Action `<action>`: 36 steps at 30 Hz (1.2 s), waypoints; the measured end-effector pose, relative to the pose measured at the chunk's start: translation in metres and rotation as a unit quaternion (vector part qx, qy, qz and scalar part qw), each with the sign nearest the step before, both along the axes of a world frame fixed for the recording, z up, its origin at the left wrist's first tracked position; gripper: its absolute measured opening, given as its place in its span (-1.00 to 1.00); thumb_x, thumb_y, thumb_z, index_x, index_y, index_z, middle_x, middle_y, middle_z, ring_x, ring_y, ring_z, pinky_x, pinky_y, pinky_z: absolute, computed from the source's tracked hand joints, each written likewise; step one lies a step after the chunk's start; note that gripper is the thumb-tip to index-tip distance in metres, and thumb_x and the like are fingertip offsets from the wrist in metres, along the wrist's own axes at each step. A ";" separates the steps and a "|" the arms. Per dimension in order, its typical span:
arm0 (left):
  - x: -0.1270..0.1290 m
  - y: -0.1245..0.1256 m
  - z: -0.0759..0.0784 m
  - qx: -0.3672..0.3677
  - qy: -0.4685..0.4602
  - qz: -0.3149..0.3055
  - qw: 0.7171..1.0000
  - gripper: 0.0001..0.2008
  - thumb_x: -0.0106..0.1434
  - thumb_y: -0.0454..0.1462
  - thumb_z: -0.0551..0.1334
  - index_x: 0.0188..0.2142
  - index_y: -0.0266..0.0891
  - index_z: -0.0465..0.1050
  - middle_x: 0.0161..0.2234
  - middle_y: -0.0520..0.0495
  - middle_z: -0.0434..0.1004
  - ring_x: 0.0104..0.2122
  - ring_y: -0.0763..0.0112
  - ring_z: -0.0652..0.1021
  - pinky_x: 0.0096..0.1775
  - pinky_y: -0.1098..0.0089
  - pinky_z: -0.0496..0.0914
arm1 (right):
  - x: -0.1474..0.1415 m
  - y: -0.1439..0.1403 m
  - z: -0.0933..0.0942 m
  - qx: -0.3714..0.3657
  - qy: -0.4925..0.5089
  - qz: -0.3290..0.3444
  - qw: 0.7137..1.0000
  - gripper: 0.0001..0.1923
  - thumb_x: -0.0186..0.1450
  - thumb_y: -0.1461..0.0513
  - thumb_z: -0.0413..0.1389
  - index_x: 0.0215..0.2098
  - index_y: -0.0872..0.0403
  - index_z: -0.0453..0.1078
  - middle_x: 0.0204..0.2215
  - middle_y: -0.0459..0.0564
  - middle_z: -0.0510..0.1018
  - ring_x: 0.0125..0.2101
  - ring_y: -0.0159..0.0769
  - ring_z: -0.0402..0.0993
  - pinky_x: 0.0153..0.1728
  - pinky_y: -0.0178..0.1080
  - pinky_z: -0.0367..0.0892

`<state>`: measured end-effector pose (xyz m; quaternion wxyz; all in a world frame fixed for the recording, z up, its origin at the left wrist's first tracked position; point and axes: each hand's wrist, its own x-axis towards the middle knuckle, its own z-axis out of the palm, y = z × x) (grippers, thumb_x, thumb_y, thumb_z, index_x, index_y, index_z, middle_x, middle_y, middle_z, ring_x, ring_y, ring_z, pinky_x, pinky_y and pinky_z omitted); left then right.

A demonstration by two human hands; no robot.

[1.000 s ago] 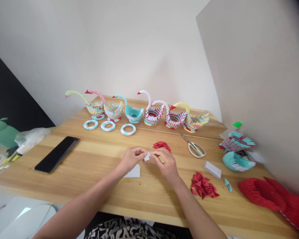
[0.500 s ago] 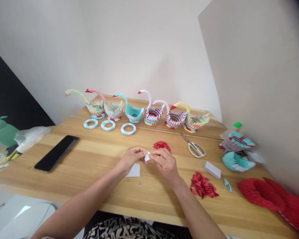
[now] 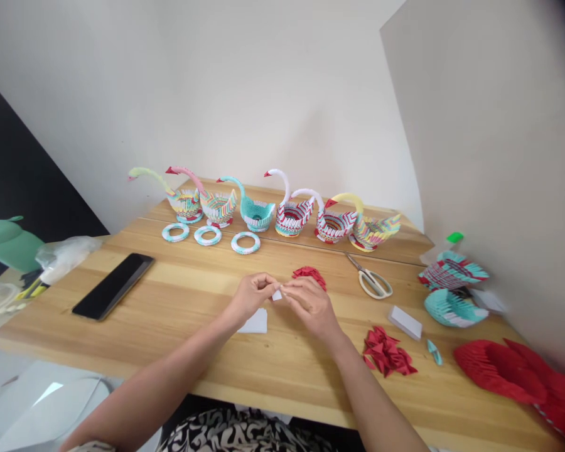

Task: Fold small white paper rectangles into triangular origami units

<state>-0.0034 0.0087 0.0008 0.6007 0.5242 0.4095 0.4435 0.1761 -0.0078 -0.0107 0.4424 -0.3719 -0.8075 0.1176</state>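
Note:
Between my two hands, above the middle of the wooden table (image 3: 179, 301), is a small folded piece of white paper (image 3: 277, 294). My left hand (image 3: 257, 292) pinches its left side between thumb and fingers. On the right side, the fingertips of my right hand (image 3: 311, 304) close on the paper's edge, and they hide part of it. White paper slips (image 3: 257, 322) lie on the table below my left hand. Just behind my right hand is a pile of red folded paper pieces (image 3: 309, 274), partly covered by it. Another red pile (image 3: 387, 353) lies right of my right forearm.
Several paper swans (image 3: 257, 213) stand in a row at the back, with three paper rings (image 3: 245, 243) before them. Scissors (image 3: 375, 284) and a white paper stack (image 3: 405, 322) lie right. A phone (image 3: 113, 286) rests left. A turquoise paper body (image 3: 454, 309) and a red one (image 3: 499, 370) sit far right.
The white paper between my fingers shows smaller and at a different angle, and my hands have shifted slightly. The whole view has moved a little; the things on the table stay put.

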 end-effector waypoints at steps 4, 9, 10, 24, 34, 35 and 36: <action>-0.001 -0.002 0.003 0.013 0.013 -0.009 1.000 -0.79 0.08 -0.18 0.26 -0.54 -0.31 0.41 -0.60 0.03 0.43 -0.55 0.52 0.40 -0.43 0.49 0.26 | 0.003 0.002 0.000 -0.173 0.117 -0.029 0.978 -0.79 0.28 0.17 0.07 -0.18 0.04 0.48 -0.25 0.03 0.57 -0.22 -0.22 0.47 -0.18 -0.16 0.36; 0.000 -0.004 0.000 0.041 0.018 -0.020 0.999 -0.78 0.08 -0.16 0.26 -0.52 -0.30 0.42 -0.58 0.03 0.43 -0.54 0.52 0.39 -0.44 0.49 0.25 | -0.004 0.000 -0.001 -0.282 0.141 -0.037 0.948 -0.76 0.23 0.10 0.11 -0.42 0.11 0.46 -0.52 -0.06 0.53 -0.48 -0.34 0.42 -0.43 -0.32 0.32; 0.001 -0.004 -0.001 0.044 0.019 -0.022 0.999 -0.78 0.08 -0.16 0.26 -0.52 -0.30 0.42 -0.58 0.03 0.43 -0.54 0.52 0.39 -0.44 0.49 0.25 | -0.006 0.000 0.000 -0.287 0.139 -0.041 0.947 -0.76 0.21 0.10 0.11 -0.45 0.11 0.45 -0.54 -0.07 0.51 -0.50 -0.36 0.40 -0.46 -0.33 0.30; 0.005 -0.005 -0.004 0.045 0.061 -0.048 0.996 -0.80 0.10 -0.17 0.25 -0.47 -0.29 0.40 -0.57 0.03 0.45 -0.53 0.50 0.43 -0.44 0.49 0.26 | -0.007 -0.001 0.004 -0.280 0.144 -0.081 0.946 -0.79 0.17 0.14 0.14 -0.53 0.11 0.41 -0.59 -0.10 0.48 -0.55 -0.38 0.34 -0.49 -0.35 0.25; 0.007 -0.004 -0.007 0.028 0.028 -0.032 0.999 -0.76 0.04 -0.13 0.30 -0.51 -0.30 0.44 -0.61 0.03 0.44 -0.58 0.51 0.42 -0.47 0.49 0.29 | -0.006 0.002 -0.001 -0.300 0.181 -0.078 0.933 -0.77 0.14 0.12 0.16 -0.30 0.09 0.51 -0.42 -0.02 0.60 -0.42 -0.28 0.49 -0.37 -0.26 0.36; 0.007 -0.004 -0.007 0.024 0.022 -0.031 0.999 -0.75 0.03 -0.13 0.31 -0.51 -0.30 0.44 -0.61 0.02 0.44 -0.58 0.51 0.42 -0.47 0.48 0.30 | -0.006 0.002 -0.002 -0.303 0.182 -0.082 0.932 -0.76 0.14 0.12 0.16 -0.29 0.09 0.51 -0.41 -0.02 0.60 -0.41 -0.27 0.49 -0.36 -0.25 0.37; 0.007 -0.004 -0.007 0.018 0.016 -0.032 0.999 -0.75 0.02 -0.12 0.32 -0.51 -0.30 0.45 -0.61 0.02 0.45 -0.58 0.51 0.42 -0.47 0.48 0.31 | -0.005 0.003 -0.002 -0.305 0.182 -0.083 0.931 -0.75 0.14 0.12 0.17 -0.28 0.09 0.51 -0.40 -0.01 0.61 -0.41 -0.26 0.50 -0.35 -0.25 0.37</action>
